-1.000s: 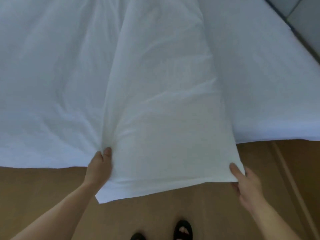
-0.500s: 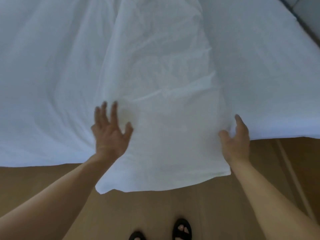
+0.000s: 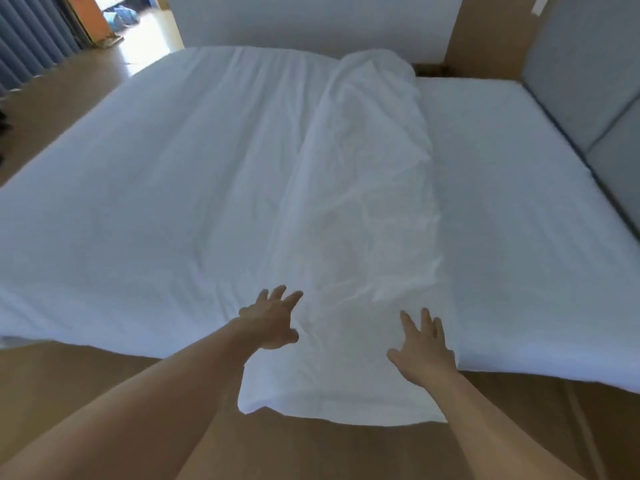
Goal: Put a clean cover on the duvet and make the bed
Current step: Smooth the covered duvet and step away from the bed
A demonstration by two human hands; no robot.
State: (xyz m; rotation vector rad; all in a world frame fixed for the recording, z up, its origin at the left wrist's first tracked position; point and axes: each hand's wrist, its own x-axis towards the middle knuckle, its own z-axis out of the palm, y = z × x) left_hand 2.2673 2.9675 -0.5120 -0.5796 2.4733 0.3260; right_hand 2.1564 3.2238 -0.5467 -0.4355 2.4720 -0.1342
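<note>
The duvet (image 3: 363, 202) lies in a crumpled strip down mid-frame on the bed (image 3: 519, 209). The left hand (image 3: 272, 322) and right hand (image 3: 424, 348) reach over its near end, fingers (image 3: 426, 323) splayed, gripping nothing. Spreading looks undone.

The person's two long, bare forearms show in the lower part of the frame, the left forearm (image 3: 156, 403) at lower left and the right forearm (image 3: 485, 420) at lower right. Each ends in a bare grip with slim fingers: the left grip (image 3: 273, 320) and the right grip (image 3: 424, 351).
</note>
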